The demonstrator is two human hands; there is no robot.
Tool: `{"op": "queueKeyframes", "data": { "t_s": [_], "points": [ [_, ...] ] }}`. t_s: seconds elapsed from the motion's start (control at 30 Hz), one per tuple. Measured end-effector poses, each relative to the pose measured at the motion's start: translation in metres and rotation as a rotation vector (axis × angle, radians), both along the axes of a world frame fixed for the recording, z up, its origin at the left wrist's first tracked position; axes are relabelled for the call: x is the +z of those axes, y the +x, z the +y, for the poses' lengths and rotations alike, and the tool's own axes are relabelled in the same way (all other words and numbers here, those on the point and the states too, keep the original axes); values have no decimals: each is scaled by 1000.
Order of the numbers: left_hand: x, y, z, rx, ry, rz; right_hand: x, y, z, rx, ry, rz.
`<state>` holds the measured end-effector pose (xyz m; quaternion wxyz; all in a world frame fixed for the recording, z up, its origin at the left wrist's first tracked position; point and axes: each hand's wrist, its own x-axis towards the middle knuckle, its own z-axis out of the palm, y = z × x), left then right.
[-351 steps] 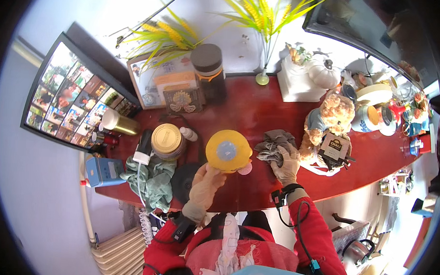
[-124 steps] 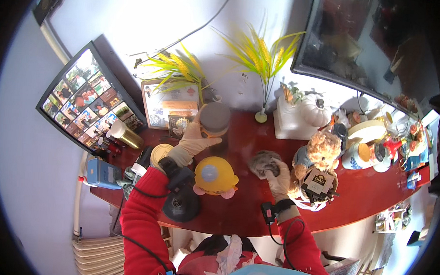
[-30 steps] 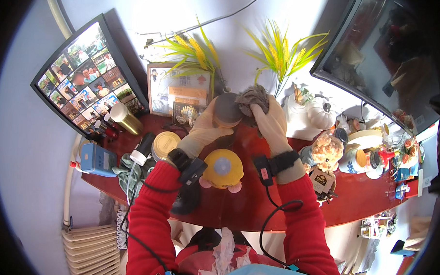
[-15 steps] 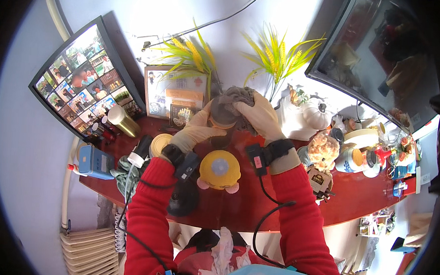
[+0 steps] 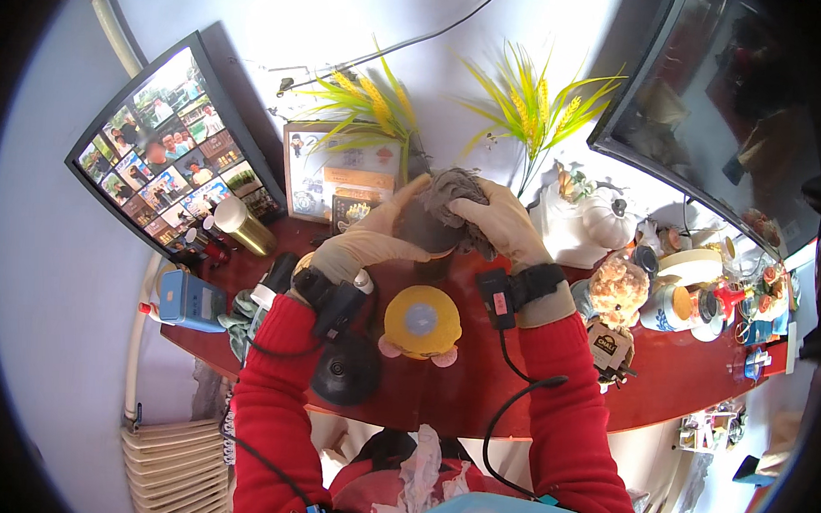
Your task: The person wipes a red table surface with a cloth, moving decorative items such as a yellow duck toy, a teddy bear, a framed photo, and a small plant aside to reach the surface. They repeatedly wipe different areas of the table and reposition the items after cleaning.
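Here we see both gloved hands raised above the red desk (image 5: 695,393): the left hand (image 5: 370,241) grips a dark jar (image 5: 420,231) from the side, while the right hand (image 5: 497,225) presses a grey cloth (image 5: 454,187) onto its top. Just below them a yellow round toy (image 5: 422,322) sits on the desk, with a framed picture (image 5: 332,177) behind.

Yellow toy (image 5: 422,322), gold cylinder (image 5: 243,226) and photo frame (image 5: 176,149) on red shelf (image 5: 686,384)
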<state>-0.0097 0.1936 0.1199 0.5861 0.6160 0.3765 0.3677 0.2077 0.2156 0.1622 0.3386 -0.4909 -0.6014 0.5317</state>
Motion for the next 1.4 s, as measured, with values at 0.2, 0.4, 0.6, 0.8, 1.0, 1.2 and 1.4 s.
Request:
{"op": "queueKeyframes", "data": {
  "t_s": [0.2, 0.4, 0.6, 0.8, 1.0, 1.2, 1.4],
  "points": [
    [-7, 18, -33, 322, 18, -62, -16, 8, -6, -87, 158, -93],
    [7, 31, -42, 250, -78, -245, -28, 26, -6, -58, 58, -48],
    [0, 7, -9, 171, 189, 165, -63, 31, 8, -44, -139, 318],
    [5, 13, -31, 221, 68, -43, -114, 26, -8, 18, -305, 144],
    [14, 26, -24, 323, 304, 505, -137, 40, -20, 262, 36, -403],
    [23, 3, -17, 225, 310, 561, -124, 33, 0, 179, -50, 116],
    [12, 2, -23, 203, 119, 285, -149, 47, -24, 349, 156, -486]
  ]
}}
